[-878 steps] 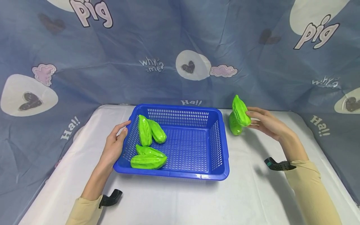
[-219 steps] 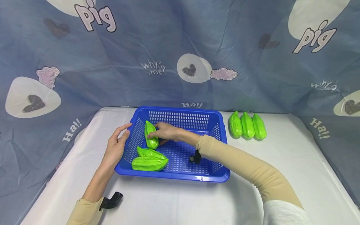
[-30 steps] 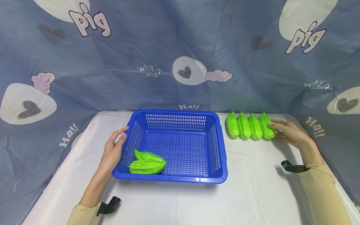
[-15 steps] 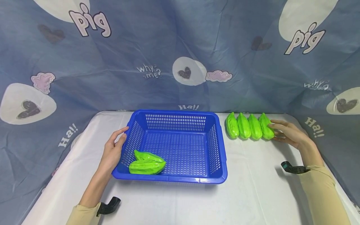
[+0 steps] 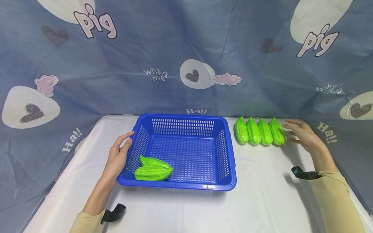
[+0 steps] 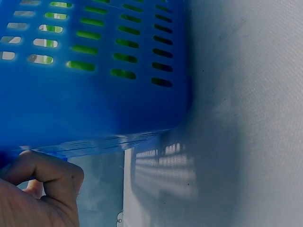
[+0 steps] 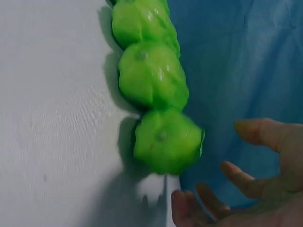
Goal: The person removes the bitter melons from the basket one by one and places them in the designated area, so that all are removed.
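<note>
Your left hand [image 5: 116, 158] holds the left rim of the blue basket [image 5: 186, 185], fingers bent at its edge, and the basket sits just to the right of that grip on a white cloth [image 5: 253, 207]. Inside, close to the same hand and toward your side, two green gourds [image 5: 153, 173] lie together. Your right hand [image 5: 303, 134] is released, its fingers loosely parted just beside the end gourd [image 5: 277, 132] of a row; the other three [image 5: 253, 131] run from there toward the basket, close side by side. The cloth spreads under both hands, faintly creased, and takes your right arm's shadow [image 5: 304, 200]; by your left hand, the left wrist view shows slotted light falling on it. Beyond both hands, a wrinkled blue-grey backdrop [image 5: 163, 38] rises behind the cloth's far edge and comes round on both sides, printed with "pig", "Ha!!", pale ovals, dark hearts and pink clouds. Nearer you than each hand, black cameras [image 5: 306, 173] sit at the wrists by tan sleeves [image 5: 335, 200].
</note>
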Demonstrator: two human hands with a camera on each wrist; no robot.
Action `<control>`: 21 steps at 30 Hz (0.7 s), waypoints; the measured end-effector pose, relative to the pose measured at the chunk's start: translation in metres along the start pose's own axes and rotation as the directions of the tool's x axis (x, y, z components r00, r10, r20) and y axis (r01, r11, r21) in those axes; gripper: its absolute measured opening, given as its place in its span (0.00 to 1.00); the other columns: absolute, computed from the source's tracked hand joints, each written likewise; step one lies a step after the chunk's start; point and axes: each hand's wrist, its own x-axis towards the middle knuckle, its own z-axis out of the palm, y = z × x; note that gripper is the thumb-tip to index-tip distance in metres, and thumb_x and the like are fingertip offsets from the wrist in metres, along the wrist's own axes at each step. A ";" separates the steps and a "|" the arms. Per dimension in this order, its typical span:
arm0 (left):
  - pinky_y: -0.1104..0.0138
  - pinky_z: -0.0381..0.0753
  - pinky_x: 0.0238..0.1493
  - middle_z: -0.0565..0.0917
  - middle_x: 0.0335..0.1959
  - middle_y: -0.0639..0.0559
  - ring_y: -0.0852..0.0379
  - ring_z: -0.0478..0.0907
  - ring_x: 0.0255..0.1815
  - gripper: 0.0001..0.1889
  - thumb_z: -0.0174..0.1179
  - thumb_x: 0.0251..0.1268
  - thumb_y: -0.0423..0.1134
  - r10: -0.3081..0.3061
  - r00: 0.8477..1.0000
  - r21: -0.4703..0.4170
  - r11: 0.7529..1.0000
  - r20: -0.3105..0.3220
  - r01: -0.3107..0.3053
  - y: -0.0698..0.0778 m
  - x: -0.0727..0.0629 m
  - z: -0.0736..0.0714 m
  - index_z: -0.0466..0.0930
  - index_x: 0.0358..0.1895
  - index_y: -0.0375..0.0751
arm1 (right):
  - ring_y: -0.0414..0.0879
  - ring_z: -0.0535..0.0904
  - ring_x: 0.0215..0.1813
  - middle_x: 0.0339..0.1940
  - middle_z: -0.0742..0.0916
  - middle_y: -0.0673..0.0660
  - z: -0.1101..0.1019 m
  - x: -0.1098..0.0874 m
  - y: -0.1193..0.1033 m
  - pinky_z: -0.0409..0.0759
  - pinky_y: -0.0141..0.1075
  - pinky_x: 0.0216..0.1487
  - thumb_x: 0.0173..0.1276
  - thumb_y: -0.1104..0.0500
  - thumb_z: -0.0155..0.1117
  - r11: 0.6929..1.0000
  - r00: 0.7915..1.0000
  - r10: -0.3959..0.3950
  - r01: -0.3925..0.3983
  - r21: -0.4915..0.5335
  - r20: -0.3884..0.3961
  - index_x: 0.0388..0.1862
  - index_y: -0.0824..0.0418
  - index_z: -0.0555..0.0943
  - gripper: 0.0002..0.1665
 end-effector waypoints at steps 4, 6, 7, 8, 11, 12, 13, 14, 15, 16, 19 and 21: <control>0.71 0.86 0.45 0.79 0.72 0.32 0.73 0.85 0.44 0.28 0.41 0.90 0.58 -0.010 1.000 0.000 1.000 0.002 0.010 0.002 0.000 0.001 0.62 0.85 0.61 | 0.83 0.40 0.86 0.89 0.40 0.77 0.009 -0.003 -0.015 0.59 0.73 0.82 0.88 0.39 0.45 0.999 0.996 -0.032 0.035 0.036 -0.078 0.90 0.67 0.37 0.52; 0.71 0.86 0.45 0.79 0.73 0.32 0.73 0.85 0.44 0.28 0.41 0.90 0.58 -0.010 1.000 0.004 1.000 0.001 0.010 0.002 0.000 0.001 0.62 0.85 0.62 | 0.81 0.41 0.87 0.89 0.44 0.77 0.014 -0.005 -0.025 0.59 0.74 0.81 0.89 0.40 0.44 0.997 0.992 -0.061 0.065 0.029 -0.113 0.90 0.67 0.39 0.50; 0.71 0.85 0.45 0.79 0.73 0.32 0.73 0.85 0.44 0.28 0.41 0.90 0.58 -0.008 1.000 0.008 1.000 -0.001 0.008 0.003 0.000 0.001 0.62 0.85 0.62 | 0.80 0.42 0.87 0.89 0.48 0.77 0.017 -0.005 -0.030 0.59 0.74 0.80 0.89 0.40 0.44 0.996 0.989 -0.077 0.081 0.023 -0.123 0.90 0.67 0.40 0.49; 0.71 0.85 0.45 0.80 0.72 0.32 0.72 0.85 0.44 0.28 0.41 0.90 0.58 -0.005 1.000 0.010 1.000 -0.001 0.005 0.003 0.000 0.001 0.62 0.85 0.62 | 0.78 0.44 0.88 0.88 0.52 0.76 0.019 -0.006 -0.035 0.60 0.73 0.80 0.89 0.40 0.43 0.995 0.987 -0.091 0.094 0.017 -0.131 0.90 0.66 0.41 0.48; 0.71 0.85 0.44 0.80 0.72 0.32 0.72 0.85 0.44 0.28 0.41 0.90 0.58 0.006 1.000 0.015 1.000 -0.004 -0.006 0.003 0.001 0.001 0.62 0.85 0.61 | 0.74 0.51 0.87 0.85 0.63 0.71 0.027 -0.008 -0.051 0.61 0.72 0.80 0.89 0.40 0.43 0.990 0.981 -0.137 0.138 -0.005 -0.134 0.90 0.65 0.45 0.46; 0.70 0.85 0.44 0.80 0.71 0.32 0.72 0.85 0.44 0.28 0.41 0.90 0.58 0.010 1.000 0.013 1.000 -0.004 -0.010 0.003 0.001 0.001 0.62 0.85 0.60 | 0.74 0.53 0.87 0.84 0.65 0.70 0.030 -0.009 -0.057 0.62 0.72 0.80 0.89 0.40 0.44 0.989 0.980 -0.148 0.147 -0.011 -0.131 0.90 0.65 0.46 0.46; 0.70 0.86 0.44 0.80 0.71 0.32 0.72 0.85 0.43 0.28 0.41 0.90 0.58 0.013 1.000 0.009 1.000 -0.003 -0.013 0.003 0.002 0.001 0.62 0.85 0.60 | 0.74 0.53 0.87 0.85 0.64 0.70 0.032 -0.010 -0.061 0.61 0.72 0.80 0.89 0.40 0.45 0.987 0.979 -0.158 0.158 -0.012 -0.126 0.90 0.64 0.47 0.46; 0.70 0.86 0.44 0.80 0.71 0.32 0.72 0.85 0.43 0.28 0.41 0.90 0.57 0.014 1.000 0.007 1.000 -0.002 -0.014 0.003 0.002 0.001 0.62 0.85 0.60 | 0.74 0.53 0.87 0.86 0.63 0.71 0.035 -0.011 -0.066 0.61 0.72 0.80 0.89 0.40 0.45 0.987 0.979 -0.162 0.162 -0.014 -0.123 0.90 0.64 0.47 0.46; 0.70 0.86 0.44 0.80 0.71 0.31 0.72 0.85 0.43 0.28 0.41 0.90 0.57 0.016 1.000 0.002 1.000 -0.001 -0.016 0.002 0.002 0.001 0.62 0.85 0.59 | 0.74 0.53 0.87 0.87 0.62 0.72 0.038 -0.012 -0.070 0.61 0.71 0.80 0.89 0.40 0.46 0.986 0.979 -0.164 0.163 -0.015 -0.121 0.90 0.63 0.48 0.46; 0.70 0.86 0.44 0.80 0.71 0.31 0.71 0.85 0.44 0.28 0.41 0.91 0.57 0.017 1.000 -0.001 1.000 0.002 -0.017 0.002 0.002 0.001 0.62 0.85 0.59 | 0.74 0.52 0.87 0.88 0.58 0.74 0.041 -0.013 -0.074 0.60 0.72 0.80 0.89 0.40 0.47 0.986 0.978 -0.168 0.168 -0.014 -0.120 0.90 0.64 0.48 0.46; 0.70 0.85 0.43 0.80 0.71 0.32 0.72 0.84 0.43 0.28 0.41 0.90 0.57 0.011 1.000 0.002 1.000 0.004 -0.011 0.000 0.001 0.001 0.63 0.85 0.59 | 0.76 0.51 0.87 0.88 0.55 0.77 0.050 -0.015 -0.085 0.58 0.73 0.80 0.89 0.42 0.48 0.984 0.977 -0.179 0.180 -0.010 -0.118 0.90 0.64 0.49 0.45; 0.71 0.85 0.44 0.80 0.72 0.32 0.72 0.84 0.43 0.27 0.41 0.90 0.57 0.008 1.000 0.007 1.000 0.003 -0.008 -0.001 0.000 0.001 0.63 0.85 0.60 | 0.76 0.51 0.87 0.88 0.56 0.77 0.057 -0.016 -0.093 0.57 0.74 0.80 0.89 0.44 0.48 0.980 0.973 -0.197 0.196 -0.020 -0.117 0.90 0.64 0.50 0.43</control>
